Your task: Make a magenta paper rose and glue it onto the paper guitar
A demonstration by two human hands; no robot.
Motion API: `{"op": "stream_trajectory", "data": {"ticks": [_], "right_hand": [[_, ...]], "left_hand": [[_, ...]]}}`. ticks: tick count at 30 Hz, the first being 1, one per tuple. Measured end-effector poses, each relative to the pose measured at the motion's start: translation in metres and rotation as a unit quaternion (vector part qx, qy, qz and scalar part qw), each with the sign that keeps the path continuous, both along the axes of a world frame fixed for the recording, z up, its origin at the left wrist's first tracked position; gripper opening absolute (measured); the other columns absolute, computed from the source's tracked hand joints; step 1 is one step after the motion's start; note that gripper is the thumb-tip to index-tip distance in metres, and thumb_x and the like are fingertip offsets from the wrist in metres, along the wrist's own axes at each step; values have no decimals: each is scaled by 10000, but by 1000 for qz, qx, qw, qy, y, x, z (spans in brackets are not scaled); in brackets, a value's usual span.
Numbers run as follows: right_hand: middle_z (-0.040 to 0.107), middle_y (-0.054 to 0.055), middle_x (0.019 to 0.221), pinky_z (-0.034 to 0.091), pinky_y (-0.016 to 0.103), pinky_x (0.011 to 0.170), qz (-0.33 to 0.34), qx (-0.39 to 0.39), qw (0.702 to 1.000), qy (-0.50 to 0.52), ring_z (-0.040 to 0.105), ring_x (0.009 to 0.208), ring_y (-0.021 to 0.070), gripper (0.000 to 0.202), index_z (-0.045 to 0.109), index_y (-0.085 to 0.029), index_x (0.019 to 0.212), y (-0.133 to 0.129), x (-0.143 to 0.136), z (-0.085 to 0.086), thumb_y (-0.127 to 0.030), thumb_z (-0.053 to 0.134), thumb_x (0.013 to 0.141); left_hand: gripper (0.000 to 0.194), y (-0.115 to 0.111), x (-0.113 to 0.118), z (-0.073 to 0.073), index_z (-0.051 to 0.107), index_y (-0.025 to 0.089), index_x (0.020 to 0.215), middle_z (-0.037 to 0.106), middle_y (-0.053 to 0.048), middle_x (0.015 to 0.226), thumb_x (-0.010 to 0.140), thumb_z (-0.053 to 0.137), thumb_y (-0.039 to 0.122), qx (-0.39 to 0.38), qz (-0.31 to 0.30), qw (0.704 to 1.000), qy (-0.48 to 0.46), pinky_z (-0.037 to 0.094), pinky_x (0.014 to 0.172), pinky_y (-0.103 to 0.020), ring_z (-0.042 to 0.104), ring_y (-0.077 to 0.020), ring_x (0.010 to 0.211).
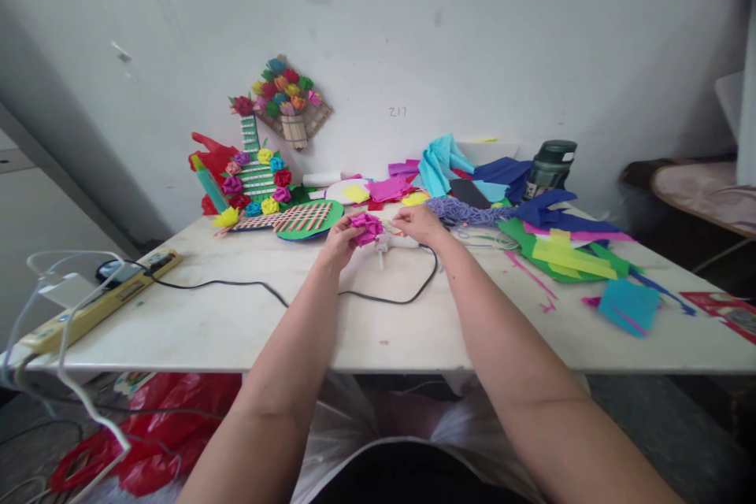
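Note:
My left hand (341, 241) is closed round a magenta crepe-paper flower (367, 229), its ruffled petals facing right. Just to the right, my right hand (418, 224) is closed in a pinch, its fingertips a short way from the flower; what they hold, if anything, is too small to name. Below the hands a white glue gun (402, 242) lies on the white table (378, 339), its black cord (407, 301) looping left. Beside my left hand rests a green oval panel (336, 213) with a lattice of pinkish sticks.
A power strip (112, 299) with plugs lies along the table's left edge. Behind stands a flower-decorated stick model (258, 181). Purple shredded paper (466, 213), coloured sheets (567, 256) and a dark green bottle (550, 167) are on the right. Red bags (171, 425) lie below.

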State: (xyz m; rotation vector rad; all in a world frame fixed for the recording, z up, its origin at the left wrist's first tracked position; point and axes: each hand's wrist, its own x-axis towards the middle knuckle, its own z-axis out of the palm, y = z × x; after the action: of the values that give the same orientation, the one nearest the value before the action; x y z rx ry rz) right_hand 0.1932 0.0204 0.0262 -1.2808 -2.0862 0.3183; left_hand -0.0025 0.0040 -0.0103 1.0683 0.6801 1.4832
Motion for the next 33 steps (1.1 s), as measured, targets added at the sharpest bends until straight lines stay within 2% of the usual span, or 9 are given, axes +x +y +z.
{"op": "stream_trajectory", "data": {"ticks": [3,6,9,12,14,20,28,33], "right_hand": [[686,6,682,396,226,614,28,-16,999,14,599,622,130,260,722,-189,1015,-3,0,2,-258,617,788],[705,7,727,410,228,630,51,-18,998,-16,606,646,132,368,668,-221,1184,-2,-1,2,-252,577,829],[740,25,904,447,246,698,66,-2,997,-43,634,749,149,377,648,-257,1224,0,-2,0,-261,532,865],[711,23,1112,467,270,804,75,13,995,-57,652,931,176,365,654,-297,1210,1,-5,-1,-240,506,881],[689,16,1169,464,283,851,68,21,995,-69,638,1027,191,364,653,-316,1207,0,-7,-1,-238,497,888],[697,33,1149,448,285,834,24,79,985,-149,637,1022,209,364,642,-338,1220,-8,-12,3,-263,463,912],[711,57,1017,402,257,721,6,152,955,-253,623,914,187,473,581,-351,1292,-16,-14,7,-151,415,897],[696,77,1012,384,267,708,14,171,946,-274,607,911,196,497,579,-335,1300,-16,-14,7,-120,407,886]], "left_hand": [[425,0,0,-1,621,150,971,690,-15,802,569,738,76,-4,-10,1000,4,534,621,-256,648,-127,653],[428,-1,0,1,619,150,961,691,-12,782,557,737,70,-10,-12,1000,4,533,612,-257,647,-129,634],[417,-2,1,2,621,145,946,691,-19,773,552,729,63,-17,-8,1000,7,532,613,-267,644,-136,631],[412,-2,1,2,621,145,954,685,-19,778,562,721,67,-16,-4,1000,12,528,625,-266,642,-130,634],[405,-1,1,2,621,143,947,680,-16,782,561,723,73,-14,-3,1000,11,522,627,-261,640,-125,635],[320,-1,3,2,636,127,858,677,-21,760,553,711,67,-19,-2,1000,3,505,621,-243,623,-116,636],[264,-3,4,4,618,118,827,663,-29,755,579,687,58,-25,-8,999,-20,522,660,-256,628,-120,648],[372,-1,2,2,609,143,932,667,-23,777,581,701,63,-21,-17,999,-18,521,654,-263,633,-125,650]]}}
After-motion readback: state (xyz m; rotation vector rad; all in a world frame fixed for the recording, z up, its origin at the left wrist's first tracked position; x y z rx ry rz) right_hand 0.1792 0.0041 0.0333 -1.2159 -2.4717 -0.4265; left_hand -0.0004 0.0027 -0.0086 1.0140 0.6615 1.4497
